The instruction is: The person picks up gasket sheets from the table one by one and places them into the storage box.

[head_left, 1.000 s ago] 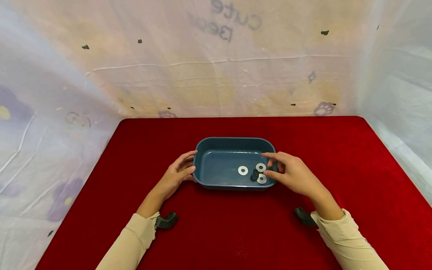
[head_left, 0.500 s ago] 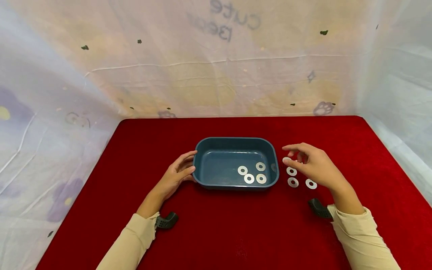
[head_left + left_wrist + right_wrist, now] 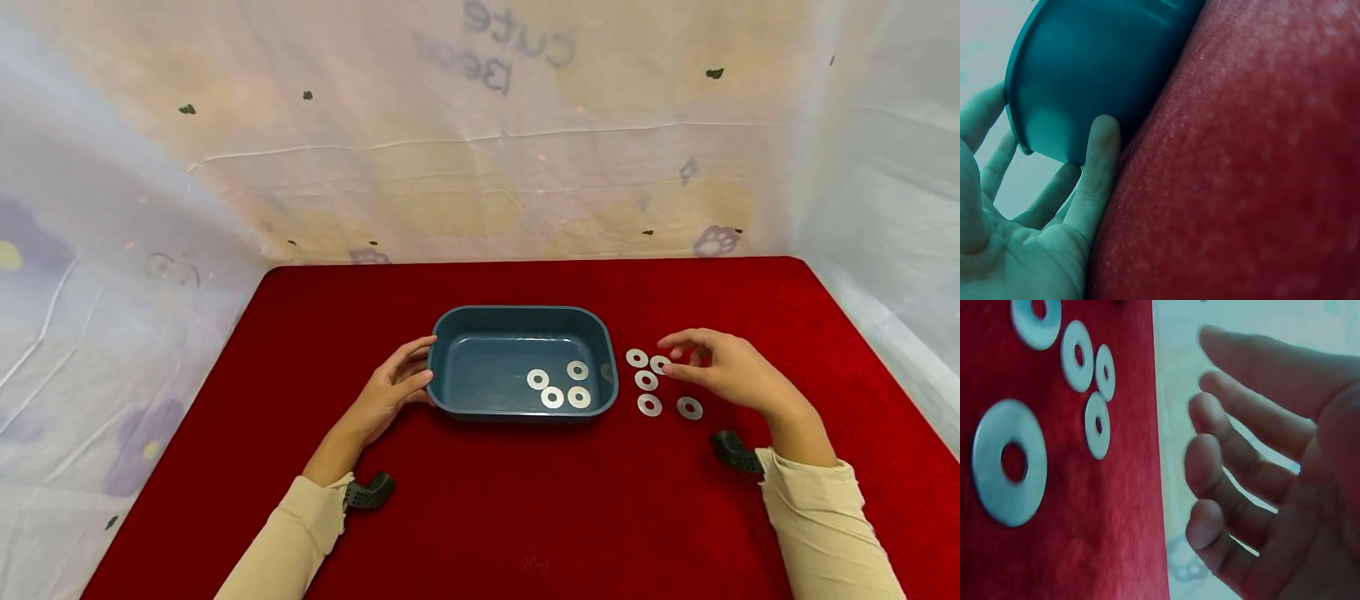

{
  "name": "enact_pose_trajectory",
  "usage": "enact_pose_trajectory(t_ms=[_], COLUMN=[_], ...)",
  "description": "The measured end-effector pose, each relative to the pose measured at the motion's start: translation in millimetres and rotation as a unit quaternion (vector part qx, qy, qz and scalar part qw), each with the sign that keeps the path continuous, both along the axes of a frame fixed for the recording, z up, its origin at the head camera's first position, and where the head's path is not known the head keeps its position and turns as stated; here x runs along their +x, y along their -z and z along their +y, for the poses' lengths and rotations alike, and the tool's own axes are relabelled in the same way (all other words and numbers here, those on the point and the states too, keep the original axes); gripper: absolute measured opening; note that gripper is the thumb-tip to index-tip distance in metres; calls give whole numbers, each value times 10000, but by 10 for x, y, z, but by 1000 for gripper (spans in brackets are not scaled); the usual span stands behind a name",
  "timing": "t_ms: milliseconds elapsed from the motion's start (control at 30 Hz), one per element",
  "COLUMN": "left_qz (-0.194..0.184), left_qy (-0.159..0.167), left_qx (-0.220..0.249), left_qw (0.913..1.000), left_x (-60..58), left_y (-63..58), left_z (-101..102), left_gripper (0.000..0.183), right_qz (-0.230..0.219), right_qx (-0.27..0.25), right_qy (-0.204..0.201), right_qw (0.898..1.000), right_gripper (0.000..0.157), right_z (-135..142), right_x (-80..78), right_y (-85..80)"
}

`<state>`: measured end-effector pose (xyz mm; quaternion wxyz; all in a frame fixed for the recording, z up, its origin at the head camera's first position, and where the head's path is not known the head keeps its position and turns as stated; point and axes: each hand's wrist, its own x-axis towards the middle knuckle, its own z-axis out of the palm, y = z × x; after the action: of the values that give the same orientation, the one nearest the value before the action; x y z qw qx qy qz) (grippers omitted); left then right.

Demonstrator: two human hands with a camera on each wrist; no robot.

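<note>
My left hand touches the left end of a blue-grey plastic bin. In the left wrist view its outstretched fingers lie against the bin's outer wall. Several flat metal washers lie on the bin floor, towards the right. Beside the bin on the red cloth are several more washers. Above these my right hand hovers, fingers loosely bent and holding nothing. From the right wrist view, its thumb and fingers stand apart from the washers. One washer is close under its thumb.
A red cloth covers the table. Patterned sheeting hangs behind it and on both sides. A dark wrist mount sticks out at the left sleeve, another dark wrist mount at the right.
My right hand has left the bin and moved right, over the loose washers. A washer that was dark and tilted near its fingers now lies flat in the bin. The left hand stays put.
</note>
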<state>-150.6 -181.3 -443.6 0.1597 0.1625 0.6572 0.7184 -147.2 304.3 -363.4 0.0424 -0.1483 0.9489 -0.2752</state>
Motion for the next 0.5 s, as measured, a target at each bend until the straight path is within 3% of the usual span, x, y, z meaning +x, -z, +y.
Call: enact_pose_trajectory(t_ms=[233,500], left_qz=[-9,13], left_qy=[19,28], left_qx=[-4,-19], left_qw=[10000,10000], left_x=[6,10], left_y=[-13,-6], left_z=[0,-9], left_gripper=[57,56], right_qz=[-113,-355], right_qx=[181,-105], right_qy=[-411,-984], right_qw=[9989,9945], right_gripper=[31,27], right_z=[195,329], right_x=[8,24], right_y=[66,145])
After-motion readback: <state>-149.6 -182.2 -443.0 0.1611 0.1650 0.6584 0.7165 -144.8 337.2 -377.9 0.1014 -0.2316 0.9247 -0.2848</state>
